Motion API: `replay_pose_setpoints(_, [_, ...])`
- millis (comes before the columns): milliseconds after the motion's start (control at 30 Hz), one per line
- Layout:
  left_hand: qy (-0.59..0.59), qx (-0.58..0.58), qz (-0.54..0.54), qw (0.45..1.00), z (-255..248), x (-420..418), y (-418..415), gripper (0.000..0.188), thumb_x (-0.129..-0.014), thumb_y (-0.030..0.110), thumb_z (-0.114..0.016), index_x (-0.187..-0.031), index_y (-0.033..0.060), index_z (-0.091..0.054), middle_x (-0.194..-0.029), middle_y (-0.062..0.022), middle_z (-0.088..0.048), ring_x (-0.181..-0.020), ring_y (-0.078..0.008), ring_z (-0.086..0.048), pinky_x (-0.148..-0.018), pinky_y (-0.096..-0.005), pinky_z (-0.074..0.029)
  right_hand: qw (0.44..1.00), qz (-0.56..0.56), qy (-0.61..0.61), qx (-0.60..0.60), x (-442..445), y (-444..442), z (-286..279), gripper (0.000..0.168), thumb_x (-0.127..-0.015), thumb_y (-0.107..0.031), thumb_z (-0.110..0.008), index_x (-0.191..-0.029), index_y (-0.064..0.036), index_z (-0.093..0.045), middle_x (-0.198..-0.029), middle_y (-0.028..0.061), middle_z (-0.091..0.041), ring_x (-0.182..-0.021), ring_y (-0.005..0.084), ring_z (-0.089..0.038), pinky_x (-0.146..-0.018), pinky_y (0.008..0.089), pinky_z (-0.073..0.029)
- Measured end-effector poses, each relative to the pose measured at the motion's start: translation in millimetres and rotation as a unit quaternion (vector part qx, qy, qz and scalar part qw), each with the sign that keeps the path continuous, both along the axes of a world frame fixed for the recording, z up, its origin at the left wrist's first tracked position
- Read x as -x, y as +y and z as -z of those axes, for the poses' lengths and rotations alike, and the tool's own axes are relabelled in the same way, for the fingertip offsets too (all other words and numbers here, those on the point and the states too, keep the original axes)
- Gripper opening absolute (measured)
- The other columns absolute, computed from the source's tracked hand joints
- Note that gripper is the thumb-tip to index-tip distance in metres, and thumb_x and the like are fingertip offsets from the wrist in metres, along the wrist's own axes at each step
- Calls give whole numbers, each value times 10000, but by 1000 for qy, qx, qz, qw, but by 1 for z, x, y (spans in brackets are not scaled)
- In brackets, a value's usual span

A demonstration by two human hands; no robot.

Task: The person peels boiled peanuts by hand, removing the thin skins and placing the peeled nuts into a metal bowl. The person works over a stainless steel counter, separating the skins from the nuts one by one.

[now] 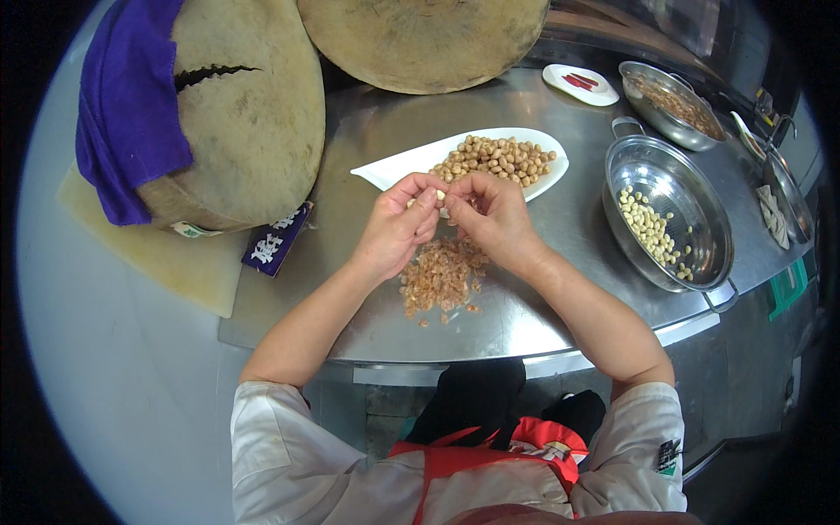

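Note:
Fingertips of my left hand (408,222) and my right hand (491,216) meet around a pale peeled peanut (440,195). Another pale kernel shows partly between the left fingers. Just beyond the hands lies a white leaf-shaped plate (400,169) with a heap of skinned-brown peanuts (502,157) on it. Below the hands, a loose pile of thin brown peanut skins (436,279) rests on the steel table (525,289). To the right, a two-handled steel pan (709,230) holds peeled peanuts (646,226).
Two round wooden chopping blocks (256,131) (426,39) stand at the back and left, one under a purple cloth (125,118). Back right are a small white plate (607,97) with red pieces and another filled steel pan (699,141).

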State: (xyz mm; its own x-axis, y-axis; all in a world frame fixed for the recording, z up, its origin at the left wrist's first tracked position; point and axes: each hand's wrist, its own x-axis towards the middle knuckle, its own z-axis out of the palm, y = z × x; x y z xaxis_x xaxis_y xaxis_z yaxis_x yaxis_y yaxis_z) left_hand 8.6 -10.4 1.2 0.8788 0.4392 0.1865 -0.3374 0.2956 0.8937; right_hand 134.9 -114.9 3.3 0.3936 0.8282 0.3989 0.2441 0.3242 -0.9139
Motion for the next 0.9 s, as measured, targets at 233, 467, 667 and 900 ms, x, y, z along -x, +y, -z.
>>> replay_pose_setpoints(233, [7, 4, 27, 1000, -4, 2, -1, 123, -953, 146, -486, -1025, 53, -522, -730, 32, -448, -517, -23, -322, -452, -178, -248, 1000, 9, -4, 3, 0, -1, -3, 80, -805, -56, -606, -780, 17, -587, -695, 15, -581, -617, 48, -495, -541, 209, -412])
replay_pose_setpoints(467, [14, 28, 20, 999, -8, 3, -1, 162, -970, 177, -446, -1045, 41, -493, -874, -7, -504, -554, -27, -345, -456, -162, -267, 1000, 19, 11, -5, -2, -2, -5, 63, -801, -46, -588, -767, 5, -575, -693, 2, -562, -615, 45, -484, -541, 203, -404])
replay_pose_setpoints(667, [6, 47, 7, 999, -7, 3, 1, 159, -978, 203, -426, -1020, 62, -486, -856, -10, -499, -551, -33, -348, -453, -161, -271, 1000, -4, 18, 9, 1, -4, -8, 39, -797, -32, -573, -798, 7, -575, -714, 4, -566, -625, 42, -485, -550, 198, -405])
replay_pose_setpoints(900, [-7, 84, 8, 996, -9, 5, 8, 144, -981, 216, -413, -998, 84, -468, -829, -3, -496, -514, -35, -343, -415, -165, -258, 999, -17, 22, 24, 2, -8, -11, 33, -786, -17, -564, -801, 12, -573, -714, 13, -570, -620, 57, -492, -555, 213, -411])
